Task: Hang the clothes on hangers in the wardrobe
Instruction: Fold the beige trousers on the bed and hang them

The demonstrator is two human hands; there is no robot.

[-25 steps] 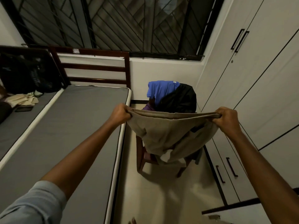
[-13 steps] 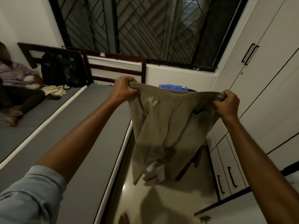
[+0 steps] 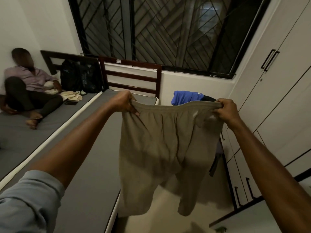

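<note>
Both arms reach straight out, a rolled grey sleeve [image 3: 28,204] on the left one. The left hand [image 3: 125,103] and right hand [image 3: 226,111] each have fingers curled tight round the waistband of beige shorts [image 3: 165,152], stretching it wide; the legs hang free above the floor beside the bed [image 3: 84,157]. Behind, a blue shirt [image 3: 185,97] is mostly hidden by the shorts. The wardrobe [image 3: 277,98] stands closed at right. A person [image 3: 32,86] sits on the far bed.

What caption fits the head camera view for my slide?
Both hands, left hand and right hand, hold beige shorts stretched by the waistband beside the closed wardrobe.
</note>
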